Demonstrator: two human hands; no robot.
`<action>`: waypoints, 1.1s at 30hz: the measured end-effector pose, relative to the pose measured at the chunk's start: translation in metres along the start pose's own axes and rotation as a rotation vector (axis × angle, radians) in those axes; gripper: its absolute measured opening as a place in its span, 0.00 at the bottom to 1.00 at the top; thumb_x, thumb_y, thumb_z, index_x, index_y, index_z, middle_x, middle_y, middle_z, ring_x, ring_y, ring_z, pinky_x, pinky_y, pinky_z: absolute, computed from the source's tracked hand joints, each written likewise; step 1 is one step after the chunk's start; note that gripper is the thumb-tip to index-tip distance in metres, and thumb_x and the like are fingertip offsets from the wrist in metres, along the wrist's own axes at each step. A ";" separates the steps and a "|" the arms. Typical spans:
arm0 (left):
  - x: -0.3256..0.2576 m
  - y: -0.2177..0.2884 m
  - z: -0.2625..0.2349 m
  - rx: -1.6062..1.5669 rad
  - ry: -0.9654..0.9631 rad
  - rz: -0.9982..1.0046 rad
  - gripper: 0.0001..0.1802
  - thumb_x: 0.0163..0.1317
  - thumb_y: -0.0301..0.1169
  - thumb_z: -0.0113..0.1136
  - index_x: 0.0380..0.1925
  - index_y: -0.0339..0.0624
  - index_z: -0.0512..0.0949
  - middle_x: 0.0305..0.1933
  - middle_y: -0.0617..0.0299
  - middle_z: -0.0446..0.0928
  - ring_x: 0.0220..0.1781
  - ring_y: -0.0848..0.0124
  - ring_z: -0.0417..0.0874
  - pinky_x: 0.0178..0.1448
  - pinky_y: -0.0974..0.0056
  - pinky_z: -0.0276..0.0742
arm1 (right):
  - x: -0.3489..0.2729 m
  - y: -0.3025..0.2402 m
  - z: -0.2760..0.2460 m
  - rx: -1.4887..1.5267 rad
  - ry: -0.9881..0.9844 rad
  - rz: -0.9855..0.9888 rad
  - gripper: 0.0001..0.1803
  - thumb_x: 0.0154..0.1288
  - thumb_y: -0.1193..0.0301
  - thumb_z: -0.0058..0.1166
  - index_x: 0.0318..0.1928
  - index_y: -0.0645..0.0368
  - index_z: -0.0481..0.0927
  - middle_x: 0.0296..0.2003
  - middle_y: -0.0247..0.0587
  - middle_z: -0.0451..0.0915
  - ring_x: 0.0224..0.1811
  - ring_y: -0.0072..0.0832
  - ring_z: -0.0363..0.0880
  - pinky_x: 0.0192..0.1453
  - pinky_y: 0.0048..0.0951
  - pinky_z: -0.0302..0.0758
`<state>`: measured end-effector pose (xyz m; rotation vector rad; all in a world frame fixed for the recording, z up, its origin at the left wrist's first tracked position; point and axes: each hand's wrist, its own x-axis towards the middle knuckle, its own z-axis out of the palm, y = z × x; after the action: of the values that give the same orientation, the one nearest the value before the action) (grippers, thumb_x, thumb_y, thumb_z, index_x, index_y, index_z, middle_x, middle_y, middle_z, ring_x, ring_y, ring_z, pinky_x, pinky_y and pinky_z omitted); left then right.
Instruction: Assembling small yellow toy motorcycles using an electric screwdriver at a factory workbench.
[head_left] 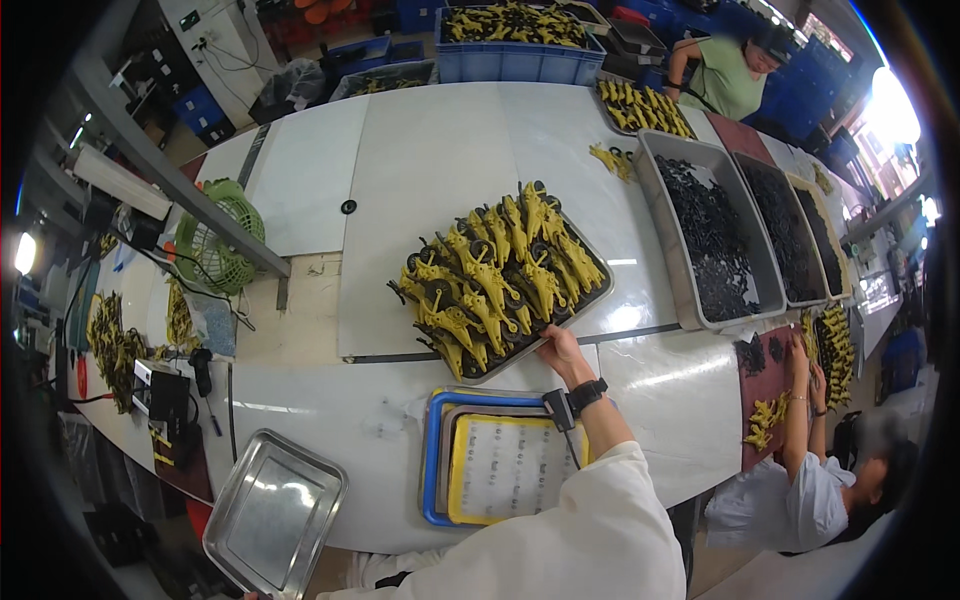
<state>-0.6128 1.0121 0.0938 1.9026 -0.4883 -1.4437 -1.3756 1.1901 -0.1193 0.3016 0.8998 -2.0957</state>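
Observation:
My right hand (564, 354) is closed on the near right edge of a dark tray (606, 288), thumb along its rim. Heaped in rows on this tray are yellow plastic pieces (490, 278) with black wheels, resembling toy motorbikes. At the bottom left, a sliver of my left hand (252, 596) shows at the lower edge of an empty silver metal tray (275, 512), its fingers mostly cut off by the picture's rim. That metal tray slants past the table's front edge. Between the two trays lies a stack of shallow trays, with a blue tray (432, 462) outside and a yellow-rimmed tray (458, 480) on top.
Grey bins (712, 322) of black parts stand at right. A co-worker (790, 500) handles yellow pieces there; another person (730, 75) is at the far right. A green basket (222, 235) sits left beside a metal post (200, 200). A blue crate (520, 66) stands behind the table.

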 end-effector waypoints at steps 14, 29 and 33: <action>0.014 -0.024 -0.053 -0.294 -0.137 0.333 0.21 0.47 0.38 0.49 0.40 0.38 0.74 0.47 0.61 0.72 0.48 0.64 0.73 0.55 0.62 0.66 | -0.127 0.028 0.119 -0.189 -0.071 -0.066 0.12 0.51 0.79 0.47 0.39 0.64 0.74 0.40 0.41 0.78 0.45 0.33 0.77 0.50 0.36 0.75; 0.163 -0.054 -0.375 -0.613 -0.076 0.297 0.18 0.46 0.36 0.50 0.35 0.34 0.73 0.35 0.58 0.76 0.35 0.65 0.77 0.42 0.64 0.74 | -0.428 0.296 0.236 -0.271 -0.282 -0.081 0.24 0.50 0.79 0.42 0.52 0.67 0.70 0.49 0.43 0.77 0.52 0.35 0.75 0.57 0.37 0.73; 0.190 -0.021 -0.484 -0.676 0.005 0.289 0.19 0.45 0.34 0.50 0.36 0.34 0.73 0.36 0.57 0.75 0.36 0.64 0.76 0.43 0.64 0.74 | -0.495 0.416 0.273 -0.309 -0.262 -0.018 0.31 0.46 0.78 0.40 0.56 0.66 0.68 0.52 0.45 0.76 0.53 0.37 0.75 0.57 0.39 0.74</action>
<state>-0.0989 1.0446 0.0183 1.2406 -0.2149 -1.2087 -0.7171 1.1240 0.1124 -0.1401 1.0476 -1.9202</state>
